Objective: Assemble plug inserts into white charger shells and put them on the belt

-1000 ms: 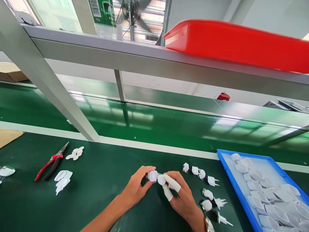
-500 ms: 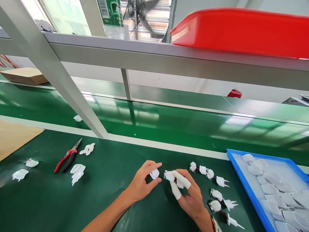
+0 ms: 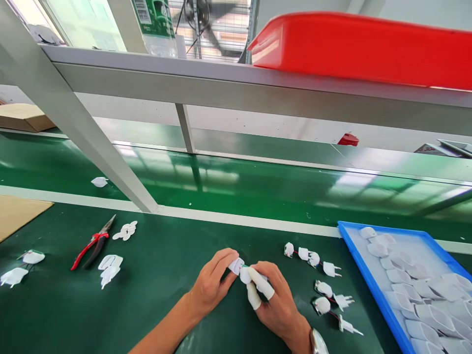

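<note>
My left hand (image 3: 211, 281) pinches a small white plastic housing (image 3: 236, 265) between thumb and fingers. My right hand (image 3: 277, 301), with white covers on two fingertips, grips a white plug part with a small circuit board (image 3: 245, 275). The board end meets the open side of the housing; how far inside it sits, I cannot tell. To the right of my right hand lie several white plug pieces wired to small boards, among them an upper plug (image 3: 331, 269) and a lower plug (image 3: 348, 325).
At right, a blue-rimmed tray (image 3: 368, 290) holds many white housings. Red-and-black pliers (image 3: 96, 245) lie left, beside white discs (image 3: 125, 231) and white plastic pieces (image 3: 109, 268). A slanted metal post (image 3: 110, 157) and shelf beam (image 3: 221, 83) stand ahead, with a red bin (image 3: 354, 49) on top.
My hands have come together: the board end in my right hand now touches the housing in my left. The whole view has shifted slightly, so the table things appear further left.
</note>
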A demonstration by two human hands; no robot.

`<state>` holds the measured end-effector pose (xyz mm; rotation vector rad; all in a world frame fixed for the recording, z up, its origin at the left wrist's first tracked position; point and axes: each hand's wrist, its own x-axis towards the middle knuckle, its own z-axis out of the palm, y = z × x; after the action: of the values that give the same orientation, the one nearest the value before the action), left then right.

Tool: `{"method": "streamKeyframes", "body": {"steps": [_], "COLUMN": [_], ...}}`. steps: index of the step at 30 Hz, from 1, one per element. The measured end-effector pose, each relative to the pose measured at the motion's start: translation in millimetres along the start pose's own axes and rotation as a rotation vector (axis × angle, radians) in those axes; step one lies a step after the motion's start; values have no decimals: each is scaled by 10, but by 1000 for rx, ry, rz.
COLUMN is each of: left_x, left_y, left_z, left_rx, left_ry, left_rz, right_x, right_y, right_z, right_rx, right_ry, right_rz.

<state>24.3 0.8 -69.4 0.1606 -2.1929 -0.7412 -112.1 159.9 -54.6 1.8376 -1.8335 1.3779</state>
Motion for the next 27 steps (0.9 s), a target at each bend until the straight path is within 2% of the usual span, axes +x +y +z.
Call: {"method": "streamKeyframes", "body": {"steps": [13,17,27], "left_x": [26,52,30], "left_y": [33,30,44], "left_z": [-10,3,22], "left_rx": [71,74,65], "left_ry": [-5,30,2], "left_rz": [90,131,154], "right_x": [-36,18,13], "right_y": [-56,-92,-74], "right_z": [46,40,52], "right_rx": [-148,-177,-160], "right_ry": [-58,-20,-48], "right_rz": [-6,-29,-21]}}
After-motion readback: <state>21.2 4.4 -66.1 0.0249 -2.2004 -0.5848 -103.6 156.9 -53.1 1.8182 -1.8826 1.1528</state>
